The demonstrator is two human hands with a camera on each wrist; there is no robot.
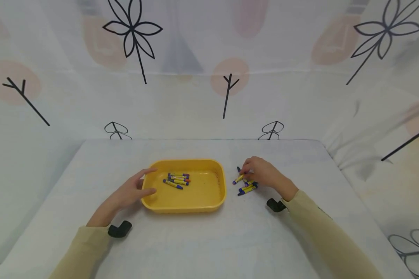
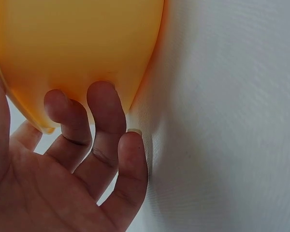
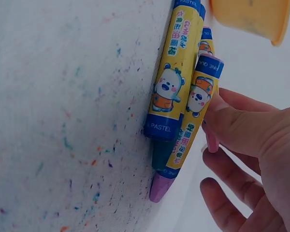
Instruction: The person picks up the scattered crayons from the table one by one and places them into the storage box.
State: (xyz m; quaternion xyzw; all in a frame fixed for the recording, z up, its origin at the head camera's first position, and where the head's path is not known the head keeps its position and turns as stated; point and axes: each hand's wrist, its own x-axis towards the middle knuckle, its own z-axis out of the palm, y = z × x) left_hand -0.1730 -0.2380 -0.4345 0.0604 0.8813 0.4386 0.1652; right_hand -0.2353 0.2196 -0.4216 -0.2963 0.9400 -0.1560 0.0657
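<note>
so, at the left a beige left sleeve (image 1: 82,248) reaches in over the white table (image 1: 195,248), with a black wrist piece (image 1: 120,229) at its cuff. the left hand (image 1: 127,192) grasps the left end of a yellow tray (image 1: 195,205): thumb and forefinger come over the rim, while other fingers bend against the outside wall. the tray sits on the table, and inside it, a bit left of its middle, a bunch of crayons (image 1: 172,184) lies close together, one with an orange-red tip. just right of the tray, apart from it, a single crayon (image 1: 238,179) is pinched by the thumb and fingers of the right hand (image 1: 263,172); seen from that wrist, a pink tip shows below the thumb. loose crayons (image 1: 248,190) lie in a small heap by that hand, wrapped in blue and yellow, one of them purple-tipped. farther right come a second wrist piece (image 1: 276,205) and the right sleeve (image 1: 324,228).
</note>
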